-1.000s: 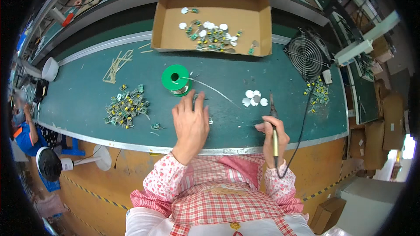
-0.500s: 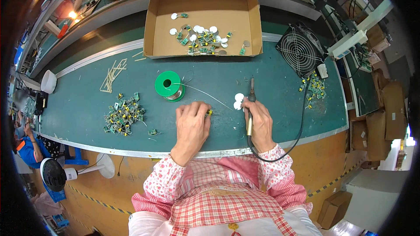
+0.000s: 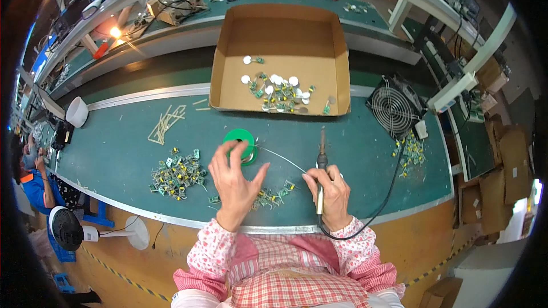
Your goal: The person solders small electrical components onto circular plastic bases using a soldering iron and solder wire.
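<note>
Now the cardboard box sits at the bench's far edge, nearer than a moment ago as the view has dipped. The left hand has lifted — fingers spread, empty — over the green solder spool. The right hand grips the soldering iron, tip pointing away.

Both arms come up from the bottom in pink flowered sleeves. The left hand is open, palm down, its fingers spread and a bit bent, thumb sticking out toward the other hand. The right hand is closed in a fist, just beside the left one.
</note>
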The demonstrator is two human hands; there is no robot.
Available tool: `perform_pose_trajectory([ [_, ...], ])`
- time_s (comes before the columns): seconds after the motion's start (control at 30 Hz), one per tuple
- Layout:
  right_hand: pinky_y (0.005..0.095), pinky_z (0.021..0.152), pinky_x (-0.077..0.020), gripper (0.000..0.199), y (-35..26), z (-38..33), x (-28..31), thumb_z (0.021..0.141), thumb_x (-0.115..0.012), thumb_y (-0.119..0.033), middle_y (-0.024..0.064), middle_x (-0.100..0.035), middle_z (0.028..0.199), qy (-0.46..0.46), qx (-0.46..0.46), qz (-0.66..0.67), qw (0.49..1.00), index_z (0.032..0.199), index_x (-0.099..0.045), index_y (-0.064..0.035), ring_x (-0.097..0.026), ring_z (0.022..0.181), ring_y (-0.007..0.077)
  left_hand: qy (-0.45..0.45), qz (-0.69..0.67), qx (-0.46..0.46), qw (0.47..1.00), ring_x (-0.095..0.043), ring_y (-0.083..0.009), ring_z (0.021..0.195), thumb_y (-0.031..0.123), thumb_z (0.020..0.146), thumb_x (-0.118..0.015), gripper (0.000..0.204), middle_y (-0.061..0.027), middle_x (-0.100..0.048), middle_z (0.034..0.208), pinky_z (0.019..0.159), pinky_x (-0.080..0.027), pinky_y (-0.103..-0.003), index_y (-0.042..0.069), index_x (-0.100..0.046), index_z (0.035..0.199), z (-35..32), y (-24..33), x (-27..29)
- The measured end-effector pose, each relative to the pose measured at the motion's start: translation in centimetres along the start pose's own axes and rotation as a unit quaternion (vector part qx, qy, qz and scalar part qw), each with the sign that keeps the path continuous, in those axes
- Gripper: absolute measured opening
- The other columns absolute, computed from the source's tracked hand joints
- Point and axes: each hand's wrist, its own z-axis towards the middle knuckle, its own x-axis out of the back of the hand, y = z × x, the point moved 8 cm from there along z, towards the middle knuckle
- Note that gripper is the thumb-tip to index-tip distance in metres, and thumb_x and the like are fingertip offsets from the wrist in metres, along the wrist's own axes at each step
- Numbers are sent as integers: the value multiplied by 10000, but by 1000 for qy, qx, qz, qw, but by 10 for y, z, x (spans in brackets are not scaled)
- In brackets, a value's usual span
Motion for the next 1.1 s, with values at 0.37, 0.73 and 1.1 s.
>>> perform_pose_trajectory([
  [0.37,324,503,-425,98,-22,31,43,711,-723,-47,65,-488,664,-92,123,36,988,777,-651,-62,-537,572,220,-92,-66,74,991,-619,-309,897,214,637,-810,508,-127,-596,1060,740,-513,-388,49,-605,1071,29,-41,-30],
  [0.73,303,541,-436,109,24,14,68,746,-708,-26,69,-541,691,-39,0,48,998,839,-652,-37,-552,595,194,48,3,28,998,-576,-297,923,148,672,-788,458,-100,-598,1035,846,-415,-401,43,-605,1078,7,-9,9],
  [1.1,305,694,-461,109,83,-50,57,909,-559,-86,124,-608,869,0,-194,64,979,977,-617,-23,-605,768,229,-74,-46,-154,984,-475,-186,672,55,673,-748,296,-28,-494,753,649,-357,-321,97,-624,939,-26,70,-19],
])
